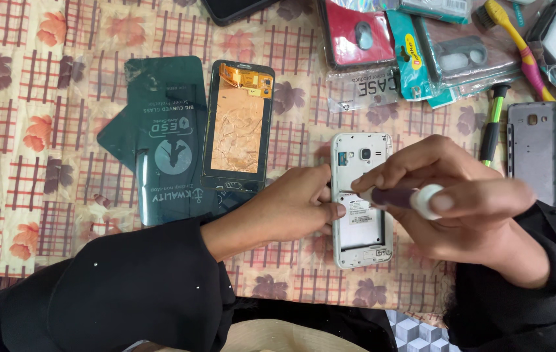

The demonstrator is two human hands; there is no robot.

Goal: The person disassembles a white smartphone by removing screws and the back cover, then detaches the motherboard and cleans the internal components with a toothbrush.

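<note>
While you look down at the desk, covered by a checked cloth with a leaf print, your two hands meet over a white phone body lying face down with its back cover off. Your left hand rests against the phone's left edge, fingers curled around it and the thumb pressing near its middle, steadying it flat on the cloth. Your right hand is closed around a small screwdriver with a dark shaft and a white cap; the cap sits under your fingertips and the tip reaches toward the phone's middle, just beside your left thumb. Whether the tip touches the phone cannot be told.

Left of your left hand, just beyond it, lies a detached phone screen with a coppery back and an orange ribbon at its top, partly on top of a dark green antistatic pouch. Beyond your right hand lies a second screwdriver with a green handle, and just past that a grey phone back cover. Farther out from your right hand are several phone cases in clear packets, one red, and a toothbrush in yellow and pink. Both your sleeves are black.
</note>
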